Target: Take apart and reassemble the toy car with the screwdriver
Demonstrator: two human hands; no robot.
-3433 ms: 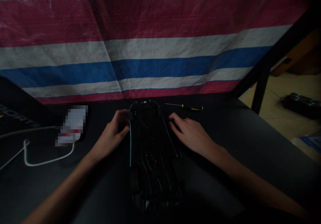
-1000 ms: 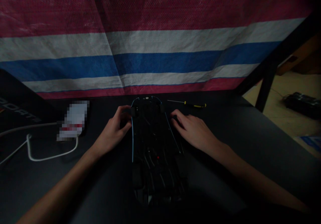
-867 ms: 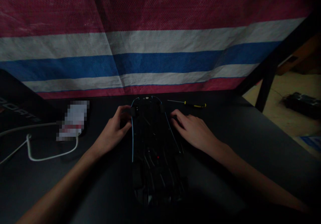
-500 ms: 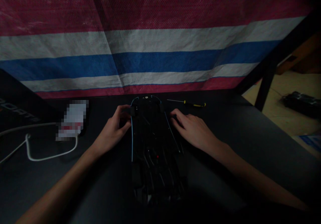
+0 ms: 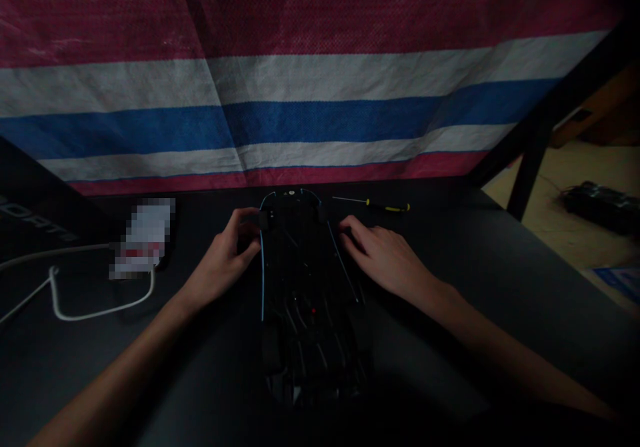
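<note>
A toy car (image 5: 305, 267) lies upside down on the dark desk, its black underside facing up and thin blue body edges showing along the sides. A small red spot is on its underside. On its left, my left hand (image 5: 233, 250) rests with curved, parted fingers, the fingertips at the car's edge by a wheel. Across from it, my right hand (image 5: 377, 250) lies on the desk close to the car's right edge, thumb and index finger apart. Whether its fingertips touch the car is hard to tell in the dim light. Neither hand grips anything.
Behind the car's right side lies a screwdriver (image 5: 387, 207) with a black and yellow handle. A blurred-out phone-like object (image 5: 145, 237) with a white cable (image 5: 103, 313) is at left. A striped woven sheet (image 5: 320, 120) hangs at the back; a dark frame post (image 5: 530, 173) stands right.
The view has shifted very slightly. Both hands and the car stay in place.
</note>
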